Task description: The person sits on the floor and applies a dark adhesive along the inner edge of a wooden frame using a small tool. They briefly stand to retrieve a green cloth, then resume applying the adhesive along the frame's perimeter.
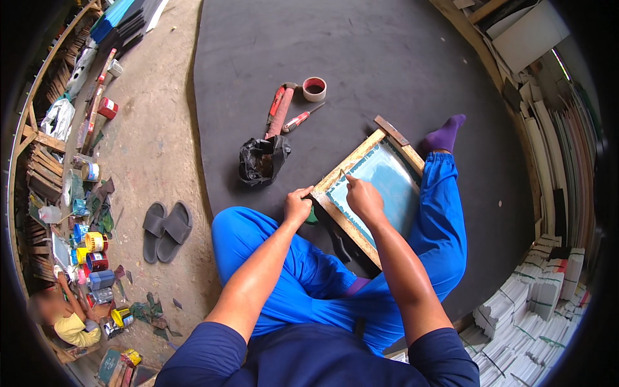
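Note:
A wooden-framed screen with blue mesh leans at a slant across my lap and the dark mat. My left hand is closed round its left corner. Over the mesh, close to the frame's inner left edge, is my right hand, fingers drawn together; a small pale tip shows at them, too small to name. Along the far end of the frame rests a brown wooden bar. Partly hidden beneath the near side is a black curved handle, with a small green piece near my left hand.
Ahead on the mat are a black plastic bag, a red-handled hammer, a pinkish roll, a red-handled pointed tool and a tape roll. Sandals, paint cans and another person are left; bundled stacks right.

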`<state>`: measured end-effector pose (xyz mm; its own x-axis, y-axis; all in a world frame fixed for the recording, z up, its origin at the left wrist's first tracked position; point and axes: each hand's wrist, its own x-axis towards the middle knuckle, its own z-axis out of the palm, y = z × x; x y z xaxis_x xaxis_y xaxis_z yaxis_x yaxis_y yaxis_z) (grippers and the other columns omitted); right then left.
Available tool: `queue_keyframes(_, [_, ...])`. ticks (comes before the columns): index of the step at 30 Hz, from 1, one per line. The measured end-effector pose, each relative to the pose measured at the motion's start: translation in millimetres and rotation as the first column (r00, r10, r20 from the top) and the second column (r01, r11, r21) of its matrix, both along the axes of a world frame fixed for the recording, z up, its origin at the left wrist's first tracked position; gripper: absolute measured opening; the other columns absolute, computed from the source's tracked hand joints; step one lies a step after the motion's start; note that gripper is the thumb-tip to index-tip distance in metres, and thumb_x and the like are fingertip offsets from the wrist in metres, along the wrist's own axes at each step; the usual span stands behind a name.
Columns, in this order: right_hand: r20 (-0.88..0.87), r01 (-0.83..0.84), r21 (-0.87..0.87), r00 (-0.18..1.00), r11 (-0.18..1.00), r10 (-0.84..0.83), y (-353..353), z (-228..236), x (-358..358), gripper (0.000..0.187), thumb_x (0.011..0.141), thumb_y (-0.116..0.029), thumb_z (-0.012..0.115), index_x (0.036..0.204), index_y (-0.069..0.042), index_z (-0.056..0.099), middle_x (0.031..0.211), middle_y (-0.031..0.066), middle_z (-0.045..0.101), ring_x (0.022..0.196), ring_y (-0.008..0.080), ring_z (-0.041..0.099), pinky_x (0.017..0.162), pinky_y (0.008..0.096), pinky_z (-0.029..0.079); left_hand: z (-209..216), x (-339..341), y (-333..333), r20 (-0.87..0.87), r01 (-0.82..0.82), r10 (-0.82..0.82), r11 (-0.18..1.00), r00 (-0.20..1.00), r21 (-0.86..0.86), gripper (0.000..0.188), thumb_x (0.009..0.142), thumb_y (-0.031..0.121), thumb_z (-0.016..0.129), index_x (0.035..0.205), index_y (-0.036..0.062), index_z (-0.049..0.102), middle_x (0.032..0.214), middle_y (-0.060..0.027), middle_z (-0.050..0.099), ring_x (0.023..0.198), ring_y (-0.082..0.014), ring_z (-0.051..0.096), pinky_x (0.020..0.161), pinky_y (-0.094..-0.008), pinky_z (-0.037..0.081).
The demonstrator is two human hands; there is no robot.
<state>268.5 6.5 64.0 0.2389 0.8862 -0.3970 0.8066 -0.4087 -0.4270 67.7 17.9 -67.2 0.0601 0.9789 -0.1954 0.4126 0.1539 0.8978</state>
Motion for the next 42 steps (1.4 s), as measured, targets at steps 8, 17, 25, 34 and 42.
queue_keyframes(8, [-0.4, 0.211, 0.035, 0.899, 0.977, -0.179, -4, -52, 11, 0.037, 0.1, -0.021, 0.055, 0.134, -0.009, 0.063, 0.11, 0.0287, 0.069, 0.107, 0.0437, 0.066, 0.093, 0.0475, 0.051, 0, 4, 0, 0.04, -0.021, 0.022, 0.999, 0.999, -0.034, 0.049, 0.071, 0.003, 0.057, 0.116, 0.0096, 0.075, 0.116, -0.0129, 0.073, 0.106, -0.0292, 0.07, 0.096, -0.0331, 0.052])
queue_keyframes(17, [-0.427, 0.246, 0.111, 0.887, 0.963, -0.178, -22, -67, 11, 0.038, 0.102, -0.023, 0.057, 0.138, -0.011, 0.061, 0.104, 0.0153, 0.069, 0.093, 0.0269, 0.066, 0.081, 0.0394, 0.049, -2, 0, 2, 0.038, -0.003, 0.004, 1.0, 0.999, -0.027, 0.048, 0.072, 0.003, 0.056, 0.116, 0.0099, 0.075, 0.116, -0.0112, 0.074, 0.105, -0.0271, 0.071, 0.094, -0.0318, 0.053])
queue_keyframes(25, [-0.724, 0.362, 0.155, 0.675, 0.919, -0.144, -21, -84, 21, 0.039, 0.105, -0.024, 0.054, 0.142, -0.016, 0.059, 0.064, -0.0004, 0.049, 0.045, 0.008, 0.039, 0.041, 0.0267, 0.034, 3, -3, 0, 0.049, -0.012, 0.015, 0.998, 0.999, -0.055, 0.054, 0.069, -0.004, 0.056, 0.12, 0.0047, 0.073, 0.114, -0.0115, 0.074, 0.1, -0.0195, 0.07, 0.089, -0.0262, 0.051])
queue_keyframes(34, [-0.84, 0.366, -0.417, 0.193, 0.832, -0.506, -20, -64, 20, 0.043, 0.105, -0.029, 0.054, 0.146, -0.019, 0.054, 0.067, -0.0016, 0.047, 0.044, 0.0065, 0.034, 0.039, 0.0246, 0.028, -2, -4, 0, 0.068, -0.007, 0.011, 0.997, 0.998, -0.072, 0.051, 0.071, 0.002, 0.055, 0.118, 0.0107, 0.075, 0.118, -0.0128, 0.073, 0.106, -0.0276, 0.07, 0.095, -0.0318, 0.052])
queue_keyframes(42, [-0.759, 0.347, -0.557, 0.157, 0.755, -0.632, -8, -47, 27, 0.041, 0.105, -0.036, 0.053, 0.146, -0.031, 0.053, 0.065, -0.0019, 0.043, 0.043, 0.006, 0.027, 0.036, 0.0236, 0.023, 0, -1, -1, 0.112, -0.028, 0.039, 0.994, 0.993, -0.104, 0.051, 0.072, 0.001, 0.055, 0.118, 0.0106, 0.075, 0.117, -0.0116, 0.074, 0.105, -0.0254, 0.071, 0.094, -0.0302, 0.052])
